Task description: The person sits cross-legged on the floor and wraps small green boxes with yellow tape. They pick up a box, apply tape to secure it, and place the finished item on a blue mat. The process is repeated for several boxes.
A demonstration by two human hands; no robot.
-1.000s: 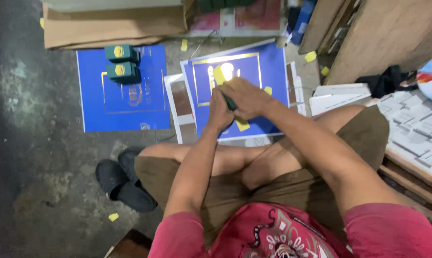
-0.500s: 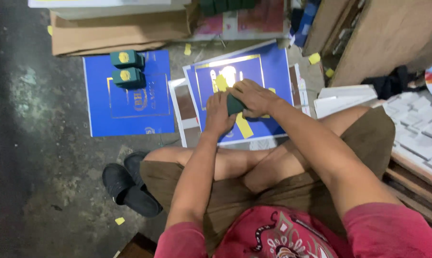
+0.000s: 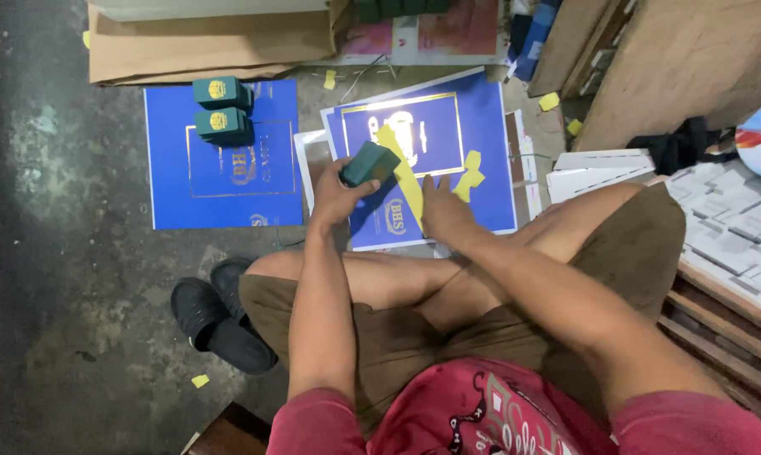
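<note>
My left hand (image 3: 336, 195) grips a small dark green box (image 3: 369, 163) and holds it just above a blue printed sheet (image 3: 481, 126) lying on the floor in front of my crossed legs. My right hand (image 3: 442, 209) rests beside it with flat fingers on the same sheet, touching a long yellow paper strip (image 3: 404, 177). A shorter yellow strip (image 3: 470, 175) lies to its right. Two more green boxes (image 3: 222, 108) with gold emblems sit on a second blue sheet (image 3: 220, 181) at the left.
Brown cardboard (image 3: 212, 42) lies at the top. A pair of black sandals (image 3: 216, 316) sits by my left knee. White flat cartons (image 3: 734, 219) are stacked at the right, by a wooden board (image 3: 683, 59). Yellow paper scraps (image 3: 549, 101) dot the concrete floor.
Both hands were together on the green box over the sheet. Now they have parted: the left hand keeps the box, and the right hand has come down flat onto the sheet.
</note>
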